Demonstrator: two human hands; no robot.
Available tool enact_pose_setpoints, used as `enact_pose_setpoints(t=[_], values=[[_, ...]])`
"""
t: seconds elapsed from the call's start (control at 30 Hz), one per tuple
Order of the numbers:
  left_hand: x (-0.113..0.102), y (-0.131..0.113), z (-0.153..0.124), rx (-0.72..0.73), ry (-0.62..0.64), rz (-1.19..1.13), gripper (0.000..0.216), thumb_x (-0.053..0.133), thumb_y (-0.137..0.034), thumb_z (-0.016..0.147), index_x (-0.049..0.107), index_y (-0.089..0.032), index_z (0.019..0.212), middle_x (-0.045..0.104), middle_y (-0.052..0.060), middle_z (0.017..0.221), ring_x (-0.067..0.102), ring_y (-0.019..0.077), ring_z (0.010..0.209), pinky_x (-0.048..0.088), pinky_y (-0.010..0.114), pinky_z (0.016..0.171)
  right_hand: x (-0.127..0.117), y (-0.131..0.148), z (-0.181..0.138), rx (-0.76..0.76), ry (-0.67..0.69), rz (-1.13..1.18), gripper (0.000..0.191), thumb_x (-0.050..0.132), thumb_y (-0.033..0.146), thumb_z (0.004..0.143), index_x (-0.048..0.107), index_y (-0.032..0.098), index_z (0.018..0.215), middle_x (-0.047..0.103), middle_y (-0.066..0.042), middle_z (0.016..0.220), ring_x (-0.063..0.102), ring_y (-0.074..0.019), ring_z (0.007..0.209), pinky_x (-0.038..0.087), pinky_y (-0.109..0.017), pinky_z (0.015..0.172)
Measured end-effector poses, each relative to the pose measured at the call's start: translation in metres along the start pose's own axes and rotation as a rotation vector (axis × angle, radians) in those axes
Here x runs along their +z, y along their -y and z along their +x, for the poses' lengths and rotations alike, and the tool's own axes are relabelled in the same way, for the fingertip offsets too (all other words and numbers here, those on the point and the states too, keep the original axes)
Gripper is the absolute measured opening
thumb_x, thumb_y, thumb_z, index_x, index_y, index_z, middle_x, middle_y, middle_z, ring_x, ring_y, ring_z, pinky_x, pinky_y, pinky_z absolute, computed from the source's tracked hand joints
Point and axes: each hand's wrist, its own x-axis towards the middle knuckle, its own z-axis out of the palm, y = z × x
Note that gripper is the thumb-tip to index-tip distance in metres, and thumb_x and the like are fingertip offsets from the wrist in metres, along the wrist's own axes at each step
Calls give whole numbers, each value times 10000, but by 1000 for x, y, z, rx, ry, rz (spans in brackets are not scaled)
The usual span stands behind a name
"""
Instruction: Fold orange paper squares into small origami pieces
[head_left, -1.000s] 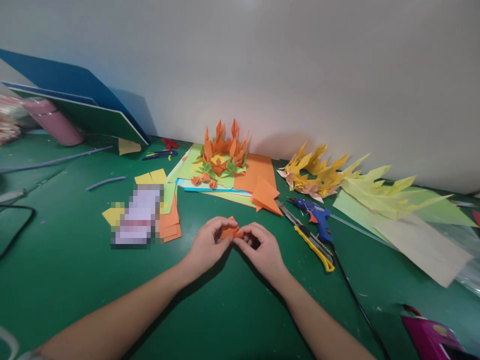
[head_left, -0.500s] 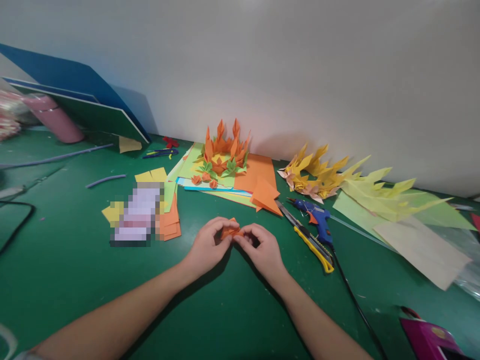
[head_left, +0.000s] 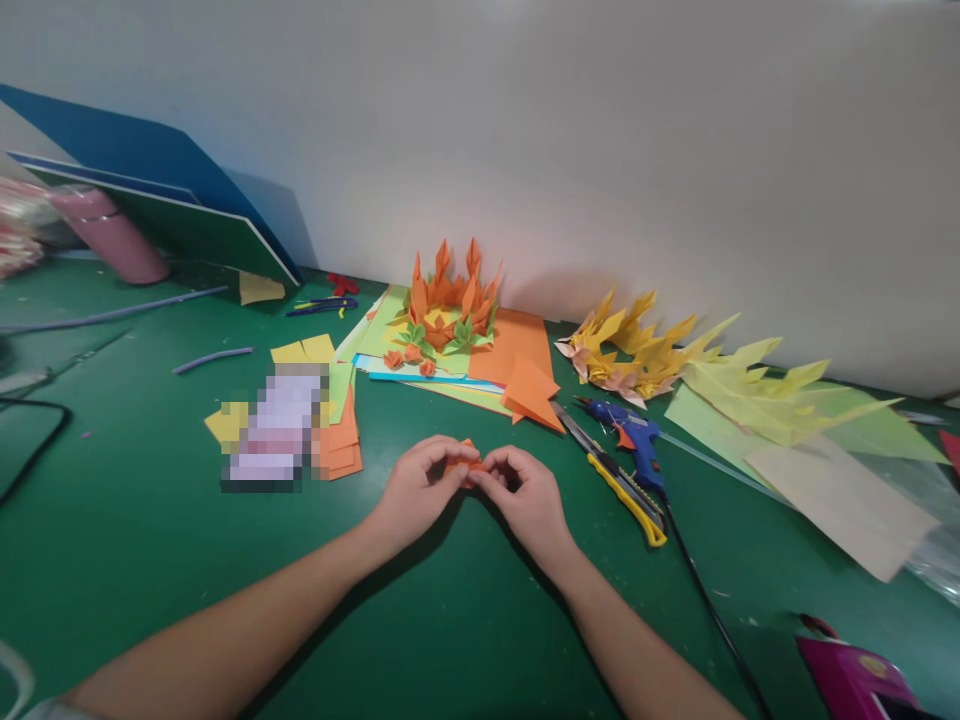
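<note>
A small piece of folded orange paper point(head_left: 468, 464) is pinched between my two hands over the green table. My left hand point(head_left: 422, 490) grips its left side with thumb and fingers, hiding much of it. On the other side, my right hand point(head_left: 527, 500) holds the right edge, thumb close to the left thumb. Beyond the hands stands an orange folded-paper crown point(head_left: 454, 305) with green paper leaves. Small orange paper flowers point(head_left: 411, 360) lie in front of that crown. Loose orange paper pieces point(head_left: 529, 390) rest just behind my right hand.
Right of my hands lie a yellow-handled cutter point(head_left: 622, 495) and a blue glue gun point(head_left: 628, 437) with its black cord. Yellow paper crowns point(head_left: 630, 345) sit behind them. At left are a blurred-out phone point(head_left: 277, 425), small paper squares point(head_left: 341, 450) and a pink bottle point(head_left: 109, 235).
My fingers have shifted slightly on the orange paper, and my thumbs are a little closer together over it. The rest stays in place.
</note>
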Motion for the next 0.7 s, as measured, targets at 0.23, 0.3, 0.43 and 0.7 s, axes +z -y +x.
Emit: enact_pose_setpoints(t=[0.23,0.3,0.43,0.7], values=[[1,1,1,-7,-4,22,139,581,-147,720,695,-187,788,669,63,857,627,185,856,508,323,769,1,-1,0,4,3,-8,140,653,268,687,567,185,614,518,37,552,442,-103,490,390,-221,487],[1,2,1,-36,-6,-21,135,598,-156,706,695,-185,795,664,63,863,624,185,858,511,324,765,1,-1,0,9,1,0,142,652,278,690,571,184,621,524,34,556,442,-103,487,390,-222,481],[0,3,1,-122,11,-167,144,634,-189,675,693,-181,806,662,64,899,620,187,898,509,329,797,0,-1,0,5,-10,6,145,647,287,697,576,185,623,541,23,576,459,-110,500,404,-228,488],[-3,1,4,-327,3,-351,162,655,-214,641,694,-167,791,696,67,967,619,206,946,476,360,868,-3,-2,2,-45,42,25,95,648,266,692,608,195,643,531,23,600,469,-113,524,420,-234,510]])
